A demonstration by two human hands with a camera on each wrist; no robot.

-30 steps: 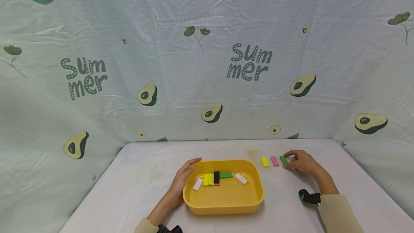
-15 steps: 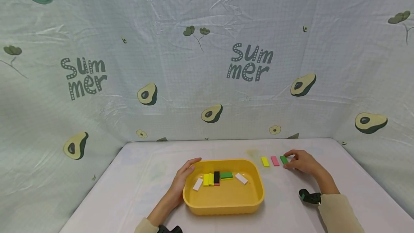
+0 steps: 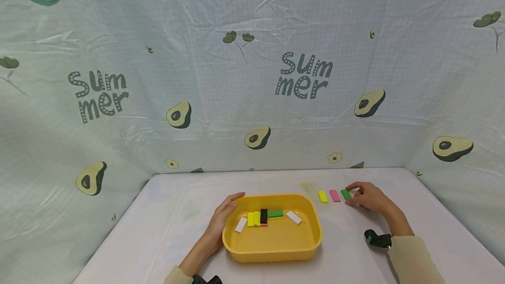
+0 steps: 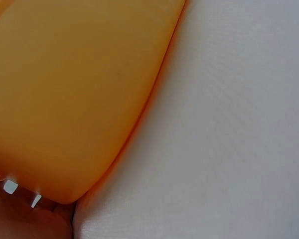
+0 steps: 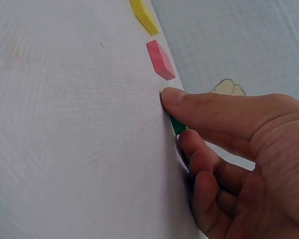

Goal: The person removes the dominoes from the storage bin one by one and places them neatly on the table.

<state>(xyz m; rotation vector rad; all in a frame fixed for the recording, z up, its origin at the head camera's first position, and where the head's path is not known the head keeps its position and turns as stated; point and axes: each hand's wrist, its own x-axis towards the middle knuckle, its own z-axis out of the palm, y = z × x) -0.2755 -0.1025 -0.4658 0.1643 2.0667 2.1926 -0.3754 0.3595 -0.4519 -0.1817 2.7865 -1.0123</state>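
Observation:
My right hand pinches a green domino block between thumb and fingers at the right end of a short row on the table. In the right wrist view the thumb covers most of that green block. Left of it in the row lie a pink block and a yellow block, spaced apart. With my left hand I grip the left side of a yellow plastic basin, thumb at the rim. The left wrist view shows the basin's outer wall close up.
Inside the basin lie white blocks, yellow blocks, a black block over a pink one, and a green block over a yellow one. A patterned curtain hangs behind the white table.
The head view has shifted very slightly. Both hands, the basin and the blocks keep their places.

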